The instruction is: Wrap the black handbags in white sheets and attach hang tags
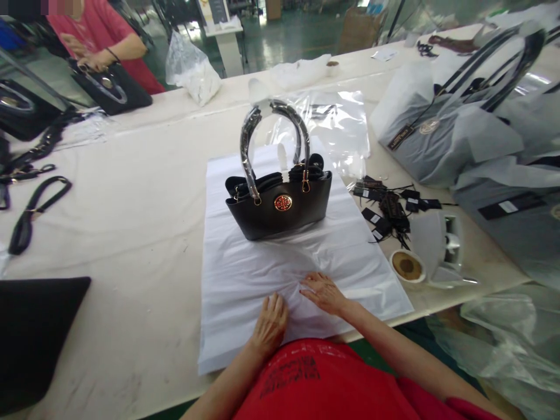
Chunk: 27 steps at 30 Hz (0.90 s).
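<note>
A black handbag stands upright on a stack of white tissue paper. It bears a round red and gold emblem, and clear plastic covers its two raised handles. In front of the bag, my left hand lies flat on the paper near the table's front edge, fingers together and stretched forward. To its right, my right hand rests on the same paper with its fingers somewhat apart, pointing left. Creases run through the paper around the fingertips. Neither hand touches the bag.
Black hang tags, a tape dispenser and a tape roll lie to the right. Tissue-wrapped bags stand beyond. Black straps and a black panel lie left. Across the table, a co-worker handles another black bag.
</note>
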Tool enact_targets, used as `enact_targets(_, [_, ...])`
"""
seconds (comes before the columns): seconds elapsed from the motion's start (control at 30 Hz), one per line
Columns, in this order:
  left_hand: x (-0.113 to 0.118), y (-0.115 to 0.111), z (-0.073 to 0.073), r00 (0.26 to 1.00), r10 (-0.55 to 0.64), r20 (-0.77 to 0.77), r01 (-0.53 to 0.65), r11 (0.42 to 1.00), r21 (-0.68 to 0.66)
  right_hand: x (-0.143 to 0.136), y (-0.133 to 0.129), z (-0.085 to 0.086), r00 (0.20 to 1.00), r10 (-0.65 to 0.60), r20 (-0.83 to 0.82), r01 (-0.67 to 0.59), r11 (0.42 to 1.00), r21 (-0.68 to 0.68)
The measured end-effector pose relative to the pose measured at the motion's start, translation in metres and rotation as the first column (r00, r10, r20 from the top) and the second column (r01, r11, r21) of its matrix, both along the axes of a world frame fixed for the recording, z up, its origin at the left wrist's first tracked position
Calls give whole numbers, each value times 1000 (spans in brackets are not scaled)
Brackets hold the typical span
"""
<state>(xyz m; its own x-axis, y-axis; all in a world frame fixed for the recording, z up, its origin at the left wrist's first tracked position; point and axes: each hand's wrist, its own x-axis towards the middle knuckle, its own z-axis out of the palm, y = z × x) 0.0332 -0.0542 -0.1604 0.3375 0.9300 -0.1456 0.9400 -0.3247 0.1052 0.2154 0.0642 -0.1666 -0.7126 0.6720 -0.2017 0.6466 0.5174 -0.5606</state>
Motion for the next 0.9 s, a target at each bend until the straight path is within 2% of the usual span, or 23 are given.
enact_targets(0.1, [-1,11,11,999,36,28,-36,999,-2,0,5,11,1000,21,-14,-22,997,-79])
enact_targets(0.2, [-6,30,31,990,137,29,-137,990,31,1,2,36,999,32,-36,-35,996,-79])
enact_targets(0.27, [-11,46,52,980,197,36,-198,978,61,0,-3,55,997,50,-63,-49,998,27])
enact_targets(0.33, [-16,64,76,971,235,52,-239,967,88,-4,-5,71,994,65,-90,-46,978,205])
enact_targets(0.4, [-21,84,102,967,244,67,-251,961,117,-11,2,86,992,38,-121,15,912,410])
enact_targets(0.5, [-29,120,141,973,219,70,-229,956,186,-25,32,111,981,-13,-195,138,755,641])
enact_targets(0.57, [-36,147,165,975,216,58,-224,942,251,-36,61,131,973,-27,-228,184,682,708])
enact_targets(0.63, [-44,174,188,974,224,26,-220,915,339,-47,92,153,972,-33,-231,199,639,743])
enact_targets(0.7, [-49,195,208,973,227,-28,-187,859,477,-57,120,171,974,-37,-224,201,594,779])
enact_targets(0.77, [-47,204,219,973,223,-61,-131,751,648,-66,145,181,974,-44,-220,208,544,813])
enact_targets(0.8, [-44,204,219,978,203,-57,-101,691,716,-70,156,184,974,-47,-222,213,521,826])
enact_targets(0.87, [-32,199,206,995,95,-29,-38,632,774,-76,174,185,974,-38,-224,215,483,849])
enact_targets(0.9, [-25,197,194,1000,11,-16,5,645,764,-79,181,184,974,-28,-224,211,467,858])
